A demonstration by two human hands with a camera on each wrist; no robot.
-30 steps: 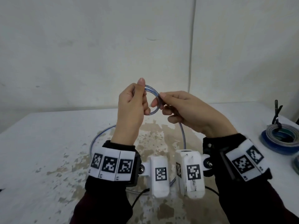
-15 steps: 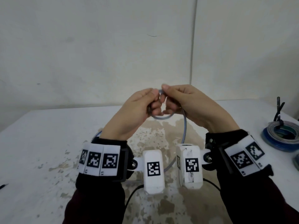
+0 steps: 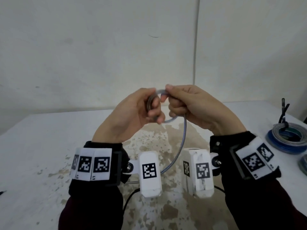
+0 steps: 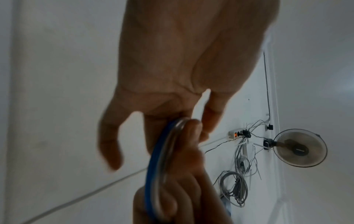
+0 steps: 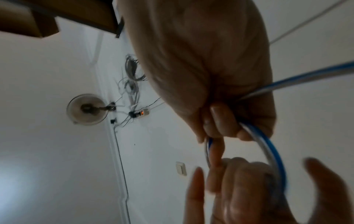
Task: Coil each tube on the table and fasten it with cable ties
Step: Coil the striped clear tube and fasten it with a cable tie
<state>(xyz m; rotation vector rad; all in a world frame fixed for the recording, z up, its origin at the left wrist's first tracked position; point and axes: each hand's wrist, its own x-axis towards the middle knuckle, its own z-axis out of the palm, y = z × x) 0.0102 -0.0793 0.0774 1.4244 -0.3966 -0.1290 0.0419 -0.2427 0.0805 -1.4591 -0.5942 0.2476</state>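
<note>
We hold a small coil of the clear, blue-striped tube (image 3: 167,120) in mid-air at the centre of the head view, above the white table (image 3: 41,146). The left hand (image 3: 132,117) grips the stacked loops, its fingers (image 3: 155,112) curled round them; in the left wrist view 1 finger stands off the coil, spread and blurred. The right hand (image 3: 192,105) pinches the tube between thumb and fingers (image 5: 216,121) at the top of the loop, and the free length (image 3: 180,146) drops from it in a curve toward the lower centre of the frame, behind the wrist cameras.

To wind well, we judge that each new turn should match the loops already held, the right hand feeding slack without twisting, the left never loosening.

We see no true container. At the right edge of the head view lies a finished coil (image 3: 287,140), blue and grey, with a black cable tie (image 3: 284,112) standing up from it; part of a 2nd coil (image 3: 303,165) shows below it.
</note>
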